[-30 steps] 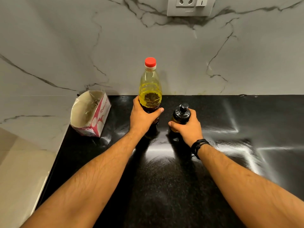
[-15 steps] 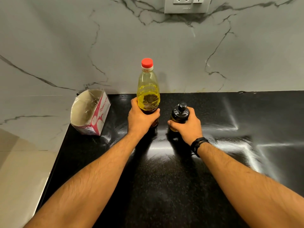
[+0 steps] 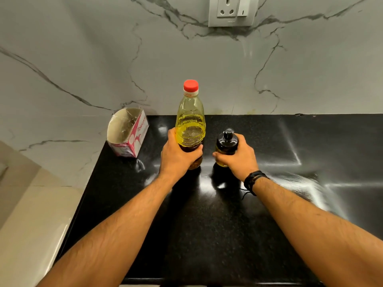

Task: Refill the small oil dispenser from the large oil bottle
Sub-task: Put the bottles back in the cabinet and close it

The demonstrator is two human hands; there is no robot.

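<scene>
A tall clear oil bottle [image 3: 190, 119] with a red cap and yellow oil stands upright on the black counter [image 3: 207, 214]. My left hand [image 3: 176, 157] grips its lower part, fingers wrapped round the front. To its right stands the small dark oil dispenser [image 3: 226, 142] with a black pump-style top. My right hand [image 3: 240, 157] holds it round its side, thumb across the front. Both containers are capped and rest on the counter, a short gap between them.
An open pink and white carton [image 3: 129, 134] lies tilted at the counter's back left corner. A marble wall [image 3: 103, 59] rises behind, with a socket and switch plate [image 3: 231, 11] up top. A beige surface [image 3: 24, 214] lies left of the counter edge.
Both hands keep the same hold on the bottle and the dispenser. Only the camera view has shifted slightly; the objects stay in place on the counter.
</scene>
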